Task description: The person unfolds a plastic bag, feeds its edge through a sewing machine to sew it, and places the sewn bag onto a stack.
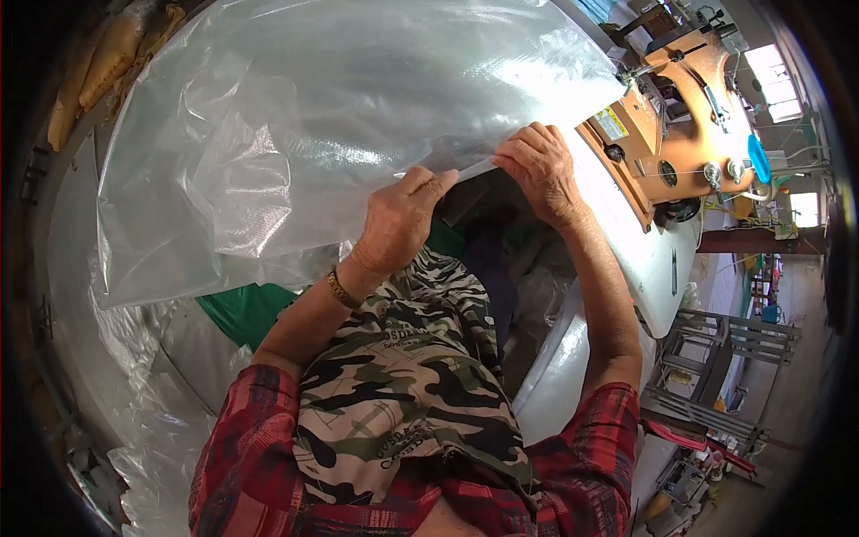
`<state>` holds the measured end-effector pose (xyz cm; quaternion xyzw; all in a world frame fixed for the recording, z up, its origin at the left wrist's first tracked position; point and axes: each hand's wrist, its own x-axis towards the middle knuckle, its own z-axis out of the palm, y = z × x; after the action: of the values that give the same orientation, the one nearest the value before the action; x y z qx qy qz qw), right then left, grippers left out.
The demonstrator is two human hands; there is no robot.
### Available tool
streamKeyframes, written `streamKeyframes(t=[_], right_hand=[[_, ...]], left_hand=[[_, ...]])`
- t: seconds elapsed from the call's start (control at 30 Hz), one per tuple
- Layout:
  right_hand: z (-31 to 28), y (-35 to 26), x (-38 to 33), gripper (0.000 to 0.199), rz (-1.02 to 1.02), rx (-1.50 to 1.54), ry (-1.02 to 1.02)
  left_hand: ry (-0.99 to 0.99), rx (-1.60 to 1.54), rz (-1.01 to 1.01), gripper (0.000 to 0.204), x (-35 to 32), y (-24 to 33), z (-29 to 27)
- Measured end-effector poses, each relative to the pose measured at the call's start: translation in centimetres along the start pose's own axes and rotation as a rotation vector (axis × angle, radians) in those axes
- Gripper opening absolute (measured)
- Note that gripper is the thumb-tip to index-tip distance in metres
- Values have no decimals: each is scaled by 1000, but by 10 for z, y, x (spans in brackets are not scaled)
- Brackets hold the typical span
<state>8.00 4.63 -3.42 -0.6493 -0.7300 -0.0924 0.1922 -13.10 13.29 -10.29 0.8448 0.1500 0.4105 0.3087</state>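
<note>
A large sheet of translucent plastic film (358,98) spreads out before me, wrinkled at its left side. My left hand (400,215) pinches its near edge between thumb and fingers. A little to the right, my right hand (540,170) grips the same edge, the fingers curled over it. Between the two hands the edge runs as a narrow, folded-looking strip. Just right of my right hand stands an orange-tan sewing machine (684,125), and the film's far right corner reaches its needle end.
The white machine table (640,268) extends under the sewing machine toward me. More clear plastic (148,394) lies heaped at my left, next to green cloth (242,313). Metal racks (707,376) stand at the right. Brown wrapped bundles (112,54) are at the far left.
</note>
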Motion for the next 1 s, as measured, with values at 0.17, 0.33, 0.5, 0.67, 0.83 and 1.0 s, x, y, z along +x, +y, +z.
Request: streamKeyframes(t=[0.17, 0.33, 0.5, 0.67, 0.83, 1.0], right_hand=[[-4, -4, 1, 12, 32, -3, 30], [-16, -10, 3, 15, 20, -93, 26], [-34, -2, 5, 22, -54, -108, -26], [-37, 20, 9, 29, -153, -94, 49], [-46, 44, 6, 30, -160, -150, 77], [-48, 68, 2, 33, -139, -224, 65]], left_hand=[[-102, 58, 114, 38, 6, 1, -9], [-254, 95, 202, 33, 25, 7, -16], [-366, -163, 129, 26, 49, 15, -34], [-427, -113, 75, 23, 61, 22, -45], [-418, -173, 78, 25, 65, 19, -47], [-416, -184, 57, 26, 62, 15, -44]])
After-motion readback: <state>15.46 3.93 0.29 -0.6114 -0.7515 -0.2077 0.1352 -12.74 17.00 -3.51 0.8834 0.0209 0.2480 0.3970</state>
